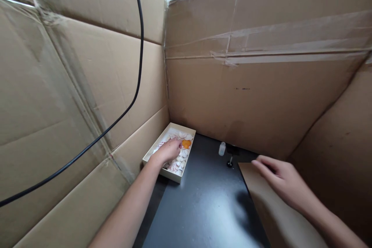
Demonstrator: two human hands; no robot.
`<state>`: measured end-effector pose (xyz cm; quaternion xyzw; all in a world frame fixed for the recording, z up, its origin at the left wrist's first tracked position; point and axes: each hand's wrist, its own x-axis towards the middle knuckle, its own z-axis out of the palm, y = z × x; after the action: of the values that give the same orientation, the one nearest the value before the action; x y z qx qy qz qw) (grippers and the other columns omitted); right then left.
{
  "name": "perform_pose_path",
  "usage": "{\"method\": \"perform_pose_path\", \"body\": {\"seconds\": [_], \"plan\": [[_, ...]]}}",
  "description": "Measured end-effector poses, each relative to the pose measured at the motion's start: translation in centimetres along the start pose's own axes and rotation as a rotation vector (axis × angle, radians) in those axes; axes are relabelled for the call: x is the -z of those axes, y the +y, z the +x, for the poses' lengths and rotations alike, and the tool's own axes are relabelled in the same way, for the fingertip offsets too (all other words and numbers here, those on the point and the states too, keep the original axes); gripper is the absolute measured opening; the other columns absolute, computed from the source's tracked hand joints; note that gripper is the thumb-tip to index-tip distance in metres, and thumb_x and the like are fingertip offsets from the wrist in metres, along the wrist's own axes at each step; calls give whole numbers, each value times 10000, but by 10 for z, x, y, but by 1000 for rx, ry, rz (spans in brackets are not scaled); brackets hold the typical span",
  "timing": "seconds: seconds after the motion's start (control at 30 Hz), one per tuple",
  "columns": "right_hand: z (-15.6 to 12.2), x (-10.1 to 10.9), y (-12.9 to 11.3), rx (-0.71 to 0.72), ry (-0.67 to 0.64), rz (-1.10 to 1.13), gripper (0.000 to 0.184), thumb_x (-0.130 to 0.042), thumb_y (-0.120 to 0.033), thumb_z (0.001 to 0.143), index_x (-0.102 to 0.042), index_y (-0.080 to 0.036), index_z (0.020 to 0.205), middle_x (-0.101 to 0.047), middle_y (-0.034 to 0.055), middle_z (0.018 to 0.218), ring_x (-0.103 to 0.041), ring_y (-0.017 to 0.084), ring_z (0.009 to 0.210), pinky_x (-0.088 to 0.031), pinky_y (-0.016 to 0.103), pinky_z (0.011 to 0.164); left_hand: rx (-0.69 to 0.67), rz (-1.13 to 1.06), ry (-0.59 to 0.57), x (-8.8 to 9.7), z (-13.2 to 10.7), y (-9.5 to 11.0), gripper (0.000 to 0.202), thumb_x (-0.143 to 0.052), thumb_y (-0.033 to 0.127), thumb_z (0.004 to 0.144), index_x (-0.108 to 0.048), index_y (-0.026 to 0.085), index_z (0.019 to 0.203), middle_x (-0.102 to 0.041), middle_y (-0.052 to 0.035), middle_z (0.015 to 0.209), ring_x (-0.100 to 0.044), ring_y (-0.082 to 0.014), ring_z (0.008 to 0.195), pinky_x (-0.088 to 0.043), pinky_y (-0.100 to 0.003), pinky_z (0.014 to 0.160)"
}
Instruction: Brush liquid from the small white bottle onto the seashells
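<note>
My left hand (172,150) reaches into a shallow cream box (180,179) at the far left of the table. Its fingers are curled together over the seashells (180,159), right beside an orange flower-shaped piece (186,144). What those fingertips pinch, if anything, is hidden. At the right, my right hand (280,176) hovers above a brown board (255,190). Thumb and forefinger meet at the tips, and I cannot make out anything between them.
A small translucent bottle (222,149) and a black clamp screw (229,162) stand at the back of the dark table (200,209). Tall cardboard walls (247,104) enclose the left, back and right. A black cable (142,38) hangs along the left.
</note>
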<state>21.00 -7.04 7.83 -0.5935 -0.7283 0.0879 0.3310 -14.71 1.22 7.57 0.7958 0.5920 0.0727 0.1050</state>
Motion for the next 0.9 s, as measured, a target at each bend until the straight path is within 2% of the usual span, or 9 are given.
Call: {"method": "perform_pose_path", "body": {"seconds": [0.07,0.13,0.27,0.33,0.43,0.53,0.73,0.83,0.9], "plan": [[8,-15,4,-94,-165,-115,267,-513,-426,862,-574,-204,725,-602,2,634,-555,162,564,-358,262,495,-4,4,8,0,0,-1,276,-372,114,781,-600,179,922,-609,-90,964,-559,-211,869,-406,-284,727],[16,-32,10,-172,-234,-166,186,-549,-389,801,-583,-224,878,-656,18,751,-608,203,656,-369,276,541,-12,-6,17,-1,1,-2,300,-359,108,797,-599,181,961,-602,-88,988,-557,-206,885,-414,-286,754],[24,-58,20,-142,-322,-137,430,-566,-415,762,-545,-198,1133,-665,70,905,-631,241,803,-415,305,662,-48,2,76,-1,1,-4,326,-377,141,831,-602,174,1065,-571,-107,1087,-508,-221,1021,-392,-311,905],[26,-66,21,-106,-316,-146,460,-568,-444,761,-553,-193,1146,-652,88,957,-622,252,851,-419,314,693,-51,31,101,-2,0,-2,361,-383,146,835,-600,185,1120,-555,-111,1131,-469,-233,1070,-359,-336,962],[29,-74,21,-56,-277,-164,406,-566,-474,773,-601,-199,1069,-641,88,958,-611,253,854,-414,316,699,-42,76,54,-4,-1,2,399,-395,117,812,-611,212,1134,-548,-106,1160,-442,-251,1086,-346,-364,963],[30,-81,24,-20,-223,-158,316,-567,-447,783,-640,-212,983,-637,66,875,-604,233,787,-404,303,667,-27,105,5,-8,-1,6,388,-407,86,781,-635,218,1066,-562,-101,1131,-436,-267,1087,-346,-377,939],[27,-86,27,21,-188,-92,230,-537,-380,808,-661,-213,908,-633,48,800,-593,217,747,-407,306,668,-6,135,39,-6,-2,7,253,-401,133,813,-618,176,935,-567,-124,1091,-450,-273,1064,-349,-386,928],[26,-83,23,36,-130,-13,209,-527,-349,801,-647,-207,896,-644,52,841,-597,207,764,-424,303,688,-27,97,52,1,-2,6,195,-428,144,802,-590,183,902,-586,-103,1044,-474,-250,1027,-355,-355,909],[25,-81,19,49,-99,46,222,-499,-322,806,-636,-195,926,-644,56,841,-592,198,745,-433,300,684,-10,41,52,5,-2,4,167,-420,148,803,-566,182,876,-600,-83,964,-513,-216,920,-377,-314,815]]}}
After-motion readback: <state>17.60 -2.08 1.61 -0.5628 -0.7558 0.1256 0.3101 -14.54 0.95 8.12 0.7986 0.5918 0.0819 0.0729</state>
